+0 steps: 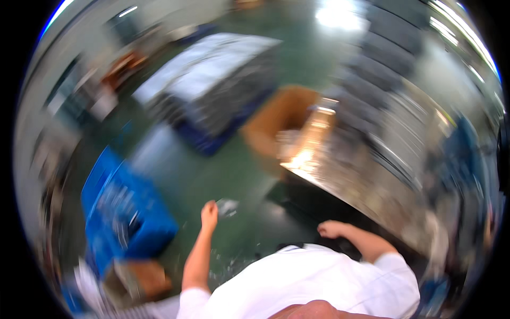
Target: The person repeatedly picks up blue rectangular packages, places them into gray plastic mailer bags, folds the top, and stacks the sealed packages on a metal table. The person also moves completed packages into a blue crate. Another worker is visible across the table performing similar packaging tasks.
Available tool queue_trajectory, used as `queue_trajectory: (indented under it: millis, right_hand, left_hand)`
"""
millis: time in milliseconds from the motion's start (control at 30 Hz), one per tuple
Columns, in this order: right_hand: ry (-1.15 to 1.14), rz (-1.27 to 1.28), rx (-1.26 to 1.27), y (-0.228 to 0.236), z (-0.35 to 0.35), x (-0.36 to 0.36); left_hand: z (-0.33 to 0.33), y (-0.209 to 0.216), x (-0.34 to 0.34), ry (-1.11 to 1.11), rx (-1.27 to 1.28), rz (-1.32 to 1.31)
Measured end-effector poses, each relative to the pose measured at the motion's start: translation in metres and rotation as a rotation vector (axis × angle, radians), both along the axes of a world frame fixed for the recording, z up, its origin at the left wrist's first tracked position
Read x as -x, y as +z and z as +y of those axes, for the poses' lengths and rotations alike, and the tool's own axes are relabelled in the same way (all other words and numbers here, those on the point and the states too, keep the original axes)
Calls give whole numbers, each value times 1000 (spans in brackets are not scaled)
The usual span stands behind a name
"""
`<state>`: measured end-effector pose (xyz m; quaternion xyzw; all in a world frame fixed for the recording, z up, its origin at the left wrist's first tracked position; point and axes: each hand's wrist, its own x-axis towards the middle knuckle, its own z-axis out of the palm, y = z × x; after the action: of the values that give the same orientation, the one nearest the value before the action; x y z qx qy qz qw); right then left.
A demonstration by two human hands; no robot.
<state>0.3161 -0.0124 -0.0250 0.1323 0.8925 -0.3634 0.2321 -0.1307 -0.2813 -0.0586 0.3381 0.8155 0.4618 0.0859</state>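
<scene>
My left hand hangs over the green floor with its fingers curled closed. Right beside its fingers is a small, clear, crumpled-looking piece, perhaps plastic; blur hides whether the hand grips it or it lies on the floor behind. My right hand is held in front of my body, closed like a loose fist, and nothing shows in it. It is close to the near side of a metal-topped table but looks apart from it.
A blue bin stands at left, with a cardboard box nearer. Ahead, a wrapped grey stack rests on a blue pallet. An open carton adjoins the table; dark grey bundles line up beyond. Scraps litter the floor.
</scene>
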Motion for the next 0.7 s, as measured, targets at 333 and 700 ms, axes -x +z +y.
queue_trajectory:
  millis: [333,700]
  right_hand:
    - [-1516,287,-426,52,167,-189]
    - [-2278,1174,-412,131,337,-517]
  left_hand:
    - [234,92,-326,-1317,421,-494]
    - [402,63,-413,-1216,547,-530]
